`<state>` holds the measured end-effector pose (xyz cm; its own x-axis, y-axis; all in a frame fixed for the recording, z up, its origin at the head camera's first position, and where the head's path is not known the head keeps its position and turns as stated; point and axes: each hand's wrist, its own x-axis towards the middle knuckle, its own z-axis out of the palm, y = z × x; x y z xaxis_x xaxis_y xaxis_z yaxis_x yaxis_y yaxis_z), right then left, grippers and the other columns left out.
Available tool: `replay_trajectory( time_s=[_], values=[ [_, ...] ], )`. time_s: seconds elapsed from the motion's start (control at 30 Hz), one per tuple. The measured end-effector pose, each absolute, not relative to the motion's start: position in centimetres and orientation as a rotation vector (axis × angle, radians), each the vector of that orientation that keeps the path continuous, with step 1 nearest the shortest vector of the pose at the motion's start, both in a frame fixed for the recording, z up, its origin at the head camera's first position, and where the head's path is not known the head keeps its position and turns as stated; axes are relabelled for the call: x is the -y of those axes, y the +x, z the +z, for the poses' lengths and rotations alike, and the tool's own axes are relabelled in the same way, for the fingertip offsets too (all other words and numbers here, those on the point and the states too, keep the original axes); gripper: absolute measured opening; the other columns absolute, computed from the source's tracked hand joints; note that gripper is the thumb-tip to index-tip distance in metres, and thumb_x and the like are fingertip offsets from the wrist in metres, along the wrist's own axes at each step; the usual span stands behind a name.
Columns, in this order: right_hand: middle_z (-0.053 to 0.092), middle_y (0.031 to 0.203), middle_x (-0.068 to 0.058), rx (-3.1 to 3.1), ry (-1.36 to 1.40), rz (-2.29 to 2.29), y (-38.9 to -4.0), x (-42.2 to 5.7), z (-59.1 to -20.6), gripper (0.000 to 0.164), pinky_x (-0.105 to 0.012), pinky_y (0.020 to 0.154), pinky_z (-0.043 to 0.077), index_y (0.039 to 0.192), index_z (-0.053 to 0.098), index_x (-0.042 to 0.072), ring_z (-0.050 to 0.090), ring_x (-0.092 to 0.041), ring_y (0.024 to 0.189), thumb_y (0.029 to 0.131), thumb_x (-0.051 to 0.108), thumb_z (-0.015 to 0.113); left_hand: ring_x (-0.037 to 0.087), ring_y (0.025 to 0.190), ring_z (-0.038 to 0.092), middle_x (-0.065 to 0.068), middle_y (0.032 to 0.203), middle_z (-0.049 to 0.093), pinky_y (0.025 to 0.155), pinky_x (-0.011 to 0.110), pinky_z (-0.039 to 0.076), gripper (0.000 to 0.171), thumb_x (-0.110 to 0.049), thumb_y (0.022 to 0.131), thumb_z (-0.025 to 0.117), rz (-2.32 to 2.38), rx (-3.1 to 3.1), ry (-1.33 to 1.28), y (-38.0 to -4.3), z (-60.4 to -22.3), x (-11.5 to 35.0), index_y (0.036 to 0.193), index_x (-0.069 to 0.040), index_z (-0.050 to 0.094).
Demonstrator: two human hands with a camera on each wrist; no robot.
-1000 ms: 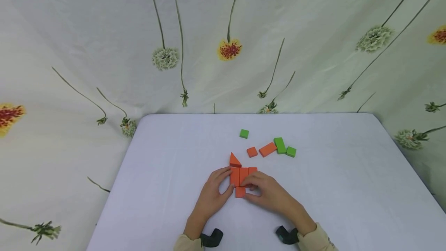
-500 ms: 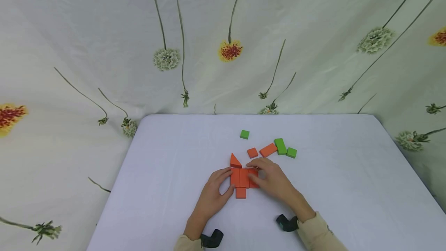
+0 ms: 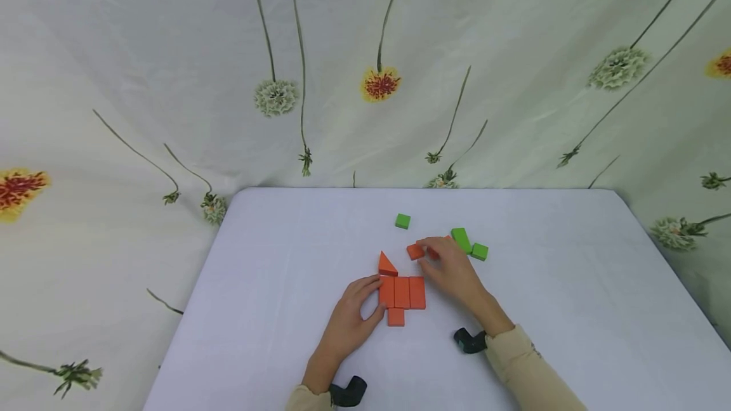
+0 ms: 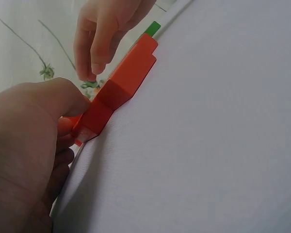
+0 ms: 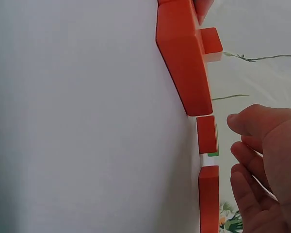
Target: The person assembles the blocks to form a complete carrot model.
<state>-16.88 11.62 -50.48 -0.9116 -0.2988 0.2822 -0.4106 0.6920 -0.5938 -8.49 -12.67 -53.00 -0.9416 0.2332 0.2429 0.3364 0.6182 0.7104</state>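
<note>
Three upright orange rectangular blocks (image 3: 402, 292) stand side by side, with a small orange square block (image 3: 396, 317) against their near side and an orange triangular block (image 3: 386, 265) at the far left. My left hand (image 3: 348, 319) holds the leftmost rectangular block (image 3: 387, 292), thumb at its near end and fingertips at its far end. Farther back, my right hand (image 3: 454, 274) hovers over a loose orange square block (image 3: 414, 252), thumb and fingers apart. That hand partly hides a loose orange rectangular block (image 5: 209, 199). The right wrist view shows its fingertips beside both loose blocks, gripping neither.
A green rectangular block (image 3: 461, 240) and a small green block (image 3: 480, 252) lie right of the right hand. Another small green block (image 3: 402, 221) sits farther back. The white table (image 3: 285, 240) meets a flowered cloth (image 3: 331, 138) behind it.
My right hand has left the orange row and moved up and away to the loose orange blocks. The left hand stays at the leftmost block.
</note>
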Motion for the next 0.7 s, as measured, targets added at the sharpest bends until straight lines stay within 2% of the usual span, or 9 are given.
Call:
replay_trajectory(
  time_s=[0.1,0.2,0.7],
  values=[
    [0.072,0.124,-0.008,2.763,0.555,0.973,-17.36,-11.55,-50.58,0.041,-0.046,0.098,0.058,0.129,0.07,0.009,0.062,-0.027,0.116,0.089,0.01,0.079,0.025,0.135,0.055,0.005,0.144,0.061,0.108,0.044,0.052,0.047,-0.016,0.093,0.077,-1.219,2.721,-0.476,-8.47,-52.96,12.64,0.138,-0.006,0.064],
    [0.071,0.125,-0.009,2.806,0.525,0.95,-17.65,-11.42,-50.55,0.042,-0.044,0.096,0.059,0.131,0.069,0.01,0.058,-0.028,0.119,0.09,0.013,0.079,0.025,0.135,0.055,0.005,0.144,0.061,0.108,0.044,0.052,0.047,-0.015,0.093,0.076,-1.22,2.721,-0.476,-8.47,-52.93,12.61,0.138,-0.006,0.064],
    [0.072,0.116,-0.008,2.839,0.541,0.914,-17.87,-11.55,-50.69,0.035,-0.041,0.09,0.058,0.126,0.072,0.007,0.057,-0.027,0.114,0.092,0.012,0.077,0.024,0.135,0.055,0.004,0.145,0.06,0.108,0.043,0.053,0.047,-0.016,0.094,0.076,-1.208,2.732,-0.471,-8.51,-53.01,12.54,0.138,-0.007,0.064]
  ],
)
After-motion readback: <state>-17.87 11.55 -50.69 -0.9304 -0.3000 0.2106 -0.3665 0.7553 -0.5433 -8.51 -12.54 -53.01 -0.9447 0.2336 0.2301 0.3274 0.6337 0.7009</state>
